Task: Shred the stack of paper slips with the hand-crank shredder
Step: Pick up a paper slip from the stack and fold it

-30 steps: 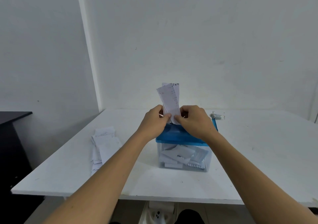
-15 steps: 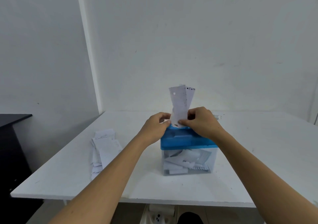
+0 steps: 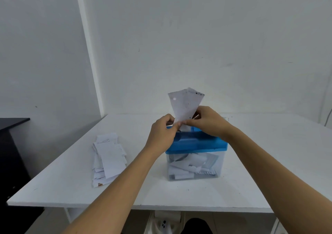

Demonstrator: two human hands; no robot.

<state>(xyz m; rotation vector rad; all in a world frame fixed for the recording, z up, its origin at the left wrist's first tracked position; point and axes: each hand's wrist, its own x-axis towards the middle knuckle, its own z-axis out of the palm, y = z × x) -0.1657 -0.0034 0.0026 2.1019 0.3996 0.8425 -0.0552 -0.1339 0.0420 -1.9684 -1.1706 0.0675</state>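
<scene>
Above the shredder point(image 3: 196, 143) at mid table point(image 3: 269, 162), my left hand point(image 3: 162, 132) & right hand point(image 3: 209, 120) each pinch the bottom of a few upright paper slips point(image 3: 185, 104), lower ends right at the blue lid. Remaining stack point(image 3: 107, 158) lies flat on the table to the left, well apart from the shredder.

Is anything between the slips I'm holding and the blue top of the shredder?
Nothing visible. The left hand and right hand pinch the slips by their lower end right above the shredder's blue top. The hands hide the slot itself.
</scene>
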